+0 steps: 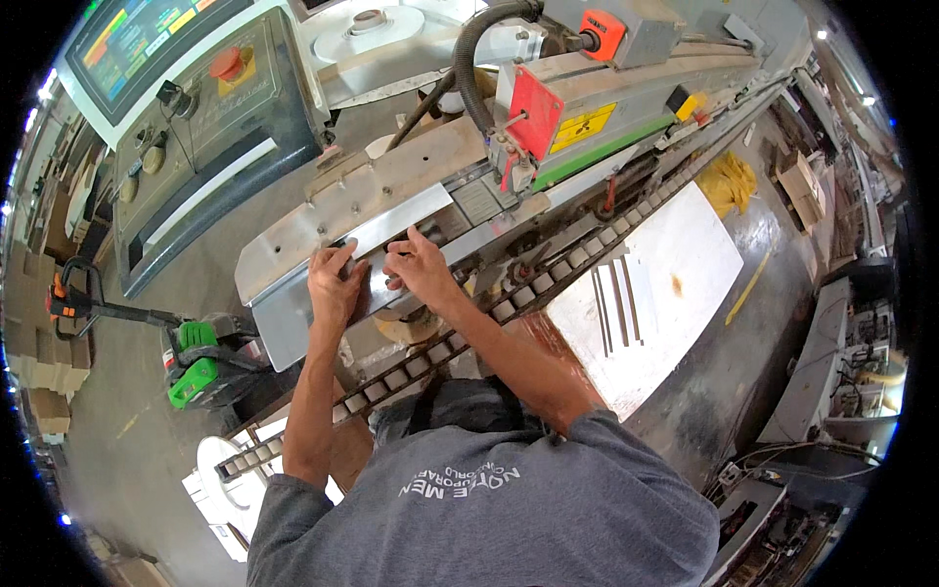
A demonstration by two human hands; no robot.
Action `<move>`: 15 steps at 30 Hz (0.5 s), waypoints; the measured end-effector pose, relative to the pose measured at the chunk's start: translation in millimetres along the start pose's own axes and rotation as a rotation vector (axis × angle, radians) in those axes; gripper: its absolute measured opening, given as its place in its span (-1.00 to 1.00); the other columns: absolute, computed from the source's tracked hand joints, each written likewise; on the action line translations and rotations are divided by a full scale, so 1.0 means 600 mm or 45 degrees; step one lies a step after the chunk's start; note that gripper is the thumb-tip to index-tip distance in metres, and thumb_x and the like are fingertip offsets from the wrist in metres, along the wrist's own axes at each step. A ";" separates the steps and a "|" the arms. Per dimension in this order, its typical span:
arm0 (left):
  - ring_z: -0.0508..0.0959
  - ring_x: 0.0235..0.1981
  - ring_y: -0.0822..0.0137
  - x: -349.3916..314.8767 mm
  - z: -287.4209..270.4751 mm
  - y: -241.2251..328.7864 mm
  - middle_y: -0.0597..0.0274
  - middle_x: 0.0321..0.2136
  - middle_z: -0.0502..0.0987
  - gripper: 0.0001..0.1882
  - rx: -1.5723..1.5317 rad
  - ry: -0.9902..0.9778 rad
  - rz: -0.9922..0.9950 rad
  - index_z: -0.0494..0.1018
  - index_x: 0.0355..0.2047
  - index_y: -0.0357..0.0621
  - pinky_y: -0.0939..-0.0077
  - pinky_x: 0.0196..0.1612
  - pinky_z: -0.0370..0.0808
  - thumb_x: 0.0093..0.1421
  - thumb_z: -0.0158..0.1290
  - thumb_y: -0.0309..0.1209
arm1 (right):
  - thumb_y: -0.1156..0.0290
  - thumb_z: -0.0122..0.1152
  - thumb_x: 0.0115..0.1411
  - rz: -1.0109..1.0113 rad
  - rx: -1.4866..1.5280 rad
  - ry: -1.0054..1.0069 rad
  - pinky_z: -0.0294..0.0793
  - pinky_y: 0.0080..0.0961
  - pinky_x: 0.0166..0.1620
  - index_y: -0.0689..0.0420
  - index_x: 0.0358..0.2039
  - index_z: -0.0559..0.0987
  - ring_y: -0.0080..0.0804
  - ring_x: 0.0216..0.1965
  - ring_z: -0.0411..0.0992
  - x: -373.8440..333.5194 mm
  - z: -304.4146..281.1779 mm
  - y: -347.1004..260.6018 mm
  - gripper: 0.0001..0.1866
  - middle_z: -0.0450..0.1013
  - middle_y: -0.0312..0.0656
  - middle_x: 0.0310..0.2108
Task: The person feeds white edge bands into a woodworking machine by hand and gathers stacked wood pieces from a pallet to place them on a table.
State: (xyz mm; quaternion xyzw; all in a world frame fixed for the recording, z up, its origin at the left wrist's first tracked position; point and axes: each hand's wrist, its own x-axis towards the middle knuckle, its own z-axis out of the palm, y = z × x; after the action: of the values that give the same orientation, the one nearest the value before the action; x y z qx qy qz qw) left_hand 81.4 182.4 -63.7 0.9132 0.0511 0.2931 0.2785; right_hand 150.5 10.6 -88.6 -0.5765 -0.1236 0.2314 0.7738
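Observation:
Both of my hands are at the infeed end of a long grey woodworking machine, over its metal guide rail [401,217]. My left hand [335,284] is closed, with its fingertips pressed together beside the rail. What it grips, if anything, is hidden. Just to its right, my right hand [421,266] has curled fingers at a dark gap between the rail and the flat metal infeed table [284,318]. I cannot make out what is in it. A red plate [535,112] with a yellow label beside it stands on the machine ahead of my hands.
A roller chain track [528,293] runs diagonally along the machine's near side. To the right lies a white board [675,284] with several narrow dark strips. A control console [210,117] with a red stop button is at upper left, above a green and black pallet truck [201,362].

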 end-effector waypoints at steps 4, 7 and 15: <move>0.53 -0.29 0.04 0.004 0.012 0.000 0.07 -0.35 0.56 -0.60 -0.023 0.017 -0.007 0.63 -0.17 -0.12 0.21 -0.19 0.48 -0.11 0.37 -0.49 | 0.36 0.17 0.30 -0.003 -0.087 0.027 0.64 -0.58 -0.43 0.58 0.28 -0.01 -0.45 -0.29 0.51 0.002 0.000 -0.002 -0.22 0.39 0.03 -0.05; 0.53 -0.36 0.06 0.006 0.016 -0.002 0.07 -0.37 0.55 -0.60 -0.080 0.062 0.008 0.63 -0.17 -0.13 0.25 -0.26 0.48 -0.10 0.36 -0.51 | 0.26 0.15 0.25 -0.034 -0.090 -0.064 0.62 -0.49 -0.43 0.59 0.33 -0.17 -0.34 -0.30 0.56 0.008 -0.003 -0.002 -0.06 0.39 0.24 0.03; 0.55 -0.33 0.09 0.006 0.020 -0.028 0.06 -0.34 0.55 -0.59 -0.081 0.005 -0.004 0.63 -0.12 -0.12 0.31 -0.25 0.50 -0.05 0.33 -0.57 | 0.22 0.21 0.24 -0.090 -0.078 -0.057 0.62 -0.56 -0.46 0.59 0.29 -0.10 -0.37 -0.34 0.55 0.001 0.009 -0.010 -0.07 0.36 0.28 0.05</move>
State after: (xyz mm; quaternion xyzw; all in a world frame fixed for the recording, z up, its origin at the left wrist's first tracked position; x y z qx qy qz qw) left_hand 92.5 191.7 -79.3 0.9033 0.0437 0.2958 0.3076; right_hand 149.9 13.7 -81.1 -0.5900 -0.1683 0.2130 0.7604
